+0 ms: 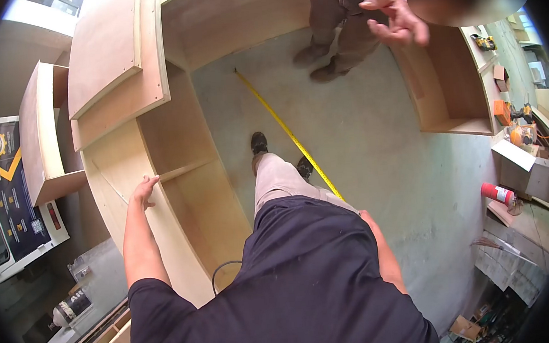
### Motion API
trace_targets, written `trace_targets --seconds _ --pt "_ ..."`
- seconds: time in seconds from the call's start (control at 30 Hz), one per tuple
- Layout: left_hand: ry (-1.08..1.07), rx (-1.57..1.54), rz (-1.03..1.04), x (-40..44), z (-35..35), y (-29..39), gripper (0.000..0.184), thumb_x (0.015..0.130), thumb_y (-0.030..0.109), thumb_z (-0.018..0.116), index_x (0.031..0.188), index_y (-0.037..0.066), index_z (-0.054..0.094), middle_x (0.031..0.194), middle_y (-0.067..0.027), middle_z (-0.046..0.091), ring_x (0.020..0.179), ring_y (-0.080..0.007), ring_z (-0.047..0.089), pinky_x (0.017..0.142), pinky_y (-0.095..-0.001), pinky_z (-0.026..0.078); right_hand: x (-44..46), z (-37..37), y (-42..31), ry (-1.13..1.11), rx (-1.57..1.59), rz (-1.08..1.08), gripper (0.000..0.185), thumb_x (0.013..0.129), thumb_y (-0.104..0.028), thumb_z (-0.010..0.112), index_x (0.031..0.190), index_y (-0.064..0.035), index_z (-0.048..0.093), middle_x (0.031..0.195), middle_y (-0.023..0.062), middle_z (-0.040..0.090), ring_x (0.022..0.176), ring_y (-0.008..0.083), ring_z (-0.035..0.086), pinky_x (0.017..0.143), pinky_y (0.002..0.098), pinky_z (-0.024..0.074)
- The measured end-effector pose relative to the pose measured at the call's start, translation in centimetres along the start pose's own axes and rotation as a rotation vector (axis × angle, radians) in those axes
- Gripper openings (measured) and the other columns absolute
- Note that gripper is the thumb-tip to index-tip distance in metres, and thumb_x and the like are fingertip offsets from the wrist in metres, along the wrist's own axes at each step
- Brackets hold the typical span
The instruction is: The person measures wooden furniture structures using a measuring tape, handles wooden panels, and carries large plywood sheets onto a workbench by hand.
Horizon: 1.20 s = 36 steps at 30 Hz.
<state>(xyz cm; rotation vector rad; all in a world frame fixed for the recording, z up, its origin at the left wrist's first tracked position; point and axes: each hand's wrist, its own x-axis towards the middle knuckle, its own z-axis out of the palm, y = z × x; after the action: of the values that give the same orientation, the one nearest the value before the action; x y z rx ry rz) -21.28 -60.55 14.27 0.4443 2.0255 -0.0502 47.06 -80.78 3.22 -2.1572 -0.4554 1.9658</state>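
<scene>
A yellow tape measure (282, 125) has its blade stretched in a straight line from the far floor past my shoes to my right side. At that near end is my right hand (366, 220), closed at the blade; my shirt hides most of its fingers and the tape's case. My left hand (144, 191) rests on the edge of a long plywood cabinet (126, 176), fingers and thumb apart, with nothing held. Open compartments of the cabinet face the floor beside my legs.
Another person's hand (395, 19) hangs in the air at the upper right, above their shoes (326, 70). Plywood boxes (448, 80) stand around the concrete floor (375, 144). A red fire extinguisher (497, 193) and power tools (528, 113) are at right; a dark cable loops by the cabinet.
</scene>
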Motion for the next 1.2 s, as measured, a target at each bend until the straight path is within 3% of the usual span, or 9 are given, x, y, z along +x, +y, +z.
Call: trace_targets --seconds 0.23,0.33,0.43,0.53,0.8,0.9,1.2 --pt "0.012 0.006 0.010 0.3 0.1 -0.2 0.086 0.086 0.048 0.057 0.149 0.019 0.005 0.156 -0.0025 0.002 0.143 -0.0273 0.008 0.104 -0.0613 0.028 2.6 -0.7 2.1 0.033 -0.171 -0.076 0.014 0.078 -0.003 0.062 0.089 0.0001 0.071 0.080 0.0049 0.067 0.068 0.0161 0.059 0.067 0.0342 0.0498" --pt "0.012 0.001 0.005 0.3 0.0 -0.2 0.086 0.087 0.047 0.057 0.149 0.019 0.005 0.156 -0.0031 0.003 0.143 -0.0274 0.008 0.104 -0.0618 0.028 2.8 -0.9 2.7 0.030 0.019 0.090 0.014 0.077 -0.005 0.064 0.089 -0.0005 0.071 0.081 0.0047 0.067 0.068 0.0151 0.058 0.067 0.0337 0.0496" --pt "0.008 -0.003 0.007 0.5 -0.1 -0.3 0.086 0.087 0.047 0.057 0.149 0.019 0.005 0.156 -0.0034 0.002 0.143 -0.0275 0.008 0.104 -0.0621 0.028 7.4 -2.1 7.2 -0.073 0.096 0.054 0.016 0.076 -0.008 0.068 0.090 -0.0003 0.071 0.082 0.0048 0.068 0.069 0.0148 0.058 0.067 0.0338 0.0498" --pt "0.008 0.009 0.016 0.4 0.0 -0.2 0.086 0.087 0.047 0.057 0.149 0.020 0.004 0.156 -0.0044 0.003 0.142 -0.0284 0.009 0.104 -0.0628 0.028 4.6 -1.5 4.1 0.027 -0.084 0.064 0.019 0.075 -0.011 0.070 0.092 0.0001 0.071 0.083 0.0048 0.068 0.070 0.0152 0.059 0.068 0.0340 0.0499" --pt "0.017 0.025 0.023 1.1 -0.1 -0.7 0.084 0.088 0.048 0.055 0.149 0.021 0.004 0.156 -0.0076 0.006 0.141 -0.0307 0.013 0.102 -0.0633 0.030 6.4 -1.7 5.7 -0.008 -0.055 0.081 0.020 0.076 -0.012 0.071 0.093 -0.0017 0.072 0.083 0.0047 0.068 0.072 0.0156 0.060 0.070 0.0348 0.0498" --pt "-0.023 0.005 -0.001 0.4 -0.3 -0.2 0.085 0.088 0.046 0.056 0.149 0.020 0.003 0.156 -0.0039 0.001 0.143 -0.0279 0.007 0.104 -0.0627 0.027 8.9 -1.9 8.0 -0.022 -0.057 0.057 0.020 0.075 -0.014 0.071 0.091 -0.0012 0.071 0.082 0.0051 0.068 0.071 0.0156 0.060 0.070 0.0353 0.0497" --pt "-0.017 -0.019 0.003 0.9 -0.3 -0.6 0.085 0.088 0.046 0.057 0.149 0.021 0.004 0.156 -0.0024 0.001 0.143 -0.0265 0.007 0.103 -0.0635 0.028 8.4 -1.8 8.0 0.005 -0.139 0.038 0.024 0.074 -0.021 0.073 0.090 -0.0022 0.071 0.081 0.0054 0.068 0.072 0.0155 0.060 0.071 0.0358 0.0494"
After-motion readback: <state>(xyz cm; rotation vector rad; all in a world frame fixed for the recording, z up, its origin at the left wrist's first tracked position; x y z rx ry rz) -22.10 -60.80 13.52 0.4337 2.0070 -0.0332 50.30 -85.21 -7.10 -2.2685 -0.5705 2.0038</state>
